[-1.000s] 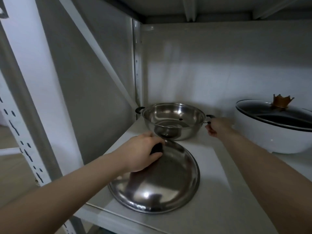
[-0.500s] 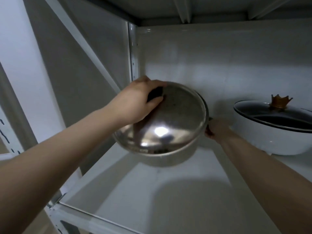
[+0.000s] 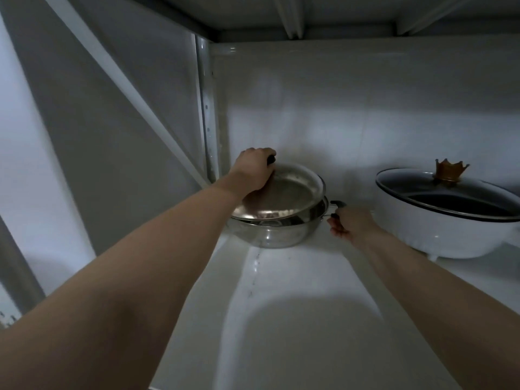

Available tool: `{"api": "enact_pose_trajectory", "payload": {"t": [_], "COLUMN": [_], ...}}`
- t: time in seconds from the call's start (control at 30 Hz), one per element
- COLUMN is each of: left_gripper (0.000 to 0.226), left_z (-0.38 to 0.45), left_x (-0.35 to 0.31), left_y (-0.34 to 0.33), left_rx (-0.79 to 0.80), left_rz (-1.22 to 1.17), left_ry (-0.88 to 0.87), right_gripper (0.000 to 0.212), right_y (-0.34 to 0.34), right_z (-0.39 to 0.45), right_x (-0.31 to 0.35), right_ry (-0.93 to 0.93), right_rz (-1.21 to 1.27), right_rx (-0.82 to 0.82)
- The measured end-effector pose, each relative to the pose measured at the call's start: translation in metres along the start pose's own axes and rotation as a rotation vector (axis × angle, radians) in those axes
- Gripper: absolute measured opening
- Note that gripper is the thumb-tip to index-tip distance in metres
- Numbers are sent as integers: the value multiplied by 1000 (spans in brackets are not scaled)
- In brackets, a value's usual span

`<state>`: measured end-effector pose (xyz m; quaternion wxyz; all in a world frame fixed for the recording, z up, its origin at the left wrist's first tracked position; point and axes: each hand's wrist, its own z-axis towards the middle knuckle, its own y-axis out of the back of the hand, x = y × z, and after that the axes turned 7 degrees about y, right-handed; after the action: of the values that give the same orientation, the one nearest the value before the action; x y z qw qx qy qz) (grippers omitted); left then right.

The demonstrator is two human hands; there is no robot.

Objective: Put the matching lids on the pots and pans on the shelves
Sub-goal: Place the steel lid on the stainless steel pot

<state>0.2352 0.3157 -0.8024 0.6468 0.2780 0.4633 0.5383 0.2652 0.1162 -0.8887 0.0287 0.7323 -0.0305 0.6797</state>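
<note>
Since the earlier frames, the steel lid (image 3: 281, 195) has gone from lying flat at the front of the shelf (image 3: 295, 319), to being held up in the air, to sitting on the steel pot (image 3: 274, 235) at the back left corner. Lid position: it lies tilted on the pot's rim, its near edge low against the rim and its far edge raised, so that it is not seated level. Left hand (image 3: 254, 171): grip clenched around the lid's dark knob (image 3: 271, 159), which shows only as a small dark patch between thumb and fingers; the lid spreads out to the right of and below this hand. Right hand (image 3: 351, 225): grip closed on the pot's right side handle (image 3: 336, 208), a dark loop that projects from the rim just above the fingers; the pot body lies directly to the left of this hand. Both forearms reach in from the near edge of the shelf. Pot: stands on the shelf surface close to the rear wall and beside the upright post (image 3: 206, 114) of the rack. To the right, near but apart from the right hand, stands a white pot (image 3: 444, 235) covered by a glass lid (image 3: 450, 195) with a dark rim and a crown-shaped brown knob (image 3: 451, 171).
</note>
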Motion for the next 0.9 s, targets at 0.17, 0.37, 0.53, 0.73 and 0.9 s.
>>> {"api": "enact_pose_trajectory", "payload": {"t": [0.17,0.37,0.53,0.73,0.9], "left_gripper": [40,39,38,35,31], "left_z": [8,12,12,12,12], "left_x": [10,8,-2,-1,-1], "left_y": [-23,-31,-36,-40,-38], "left_rx": [58,49,50,62,65], "left_rz": [25,21,31,45,58], "left_ry": [44,11,-33,-13,-43], "right_gripper": [33,26,42,44,42], "right_y": [1,2,3,2,2], "right_z": [-1,2,2,1,2], "right_x": [-1,-3,-2,-3,-3], "right_ry": [18,22,35,44,41], "right_rz": [35,34,2,-32,-25], "right_rx": [1,2,6,12,13]}}
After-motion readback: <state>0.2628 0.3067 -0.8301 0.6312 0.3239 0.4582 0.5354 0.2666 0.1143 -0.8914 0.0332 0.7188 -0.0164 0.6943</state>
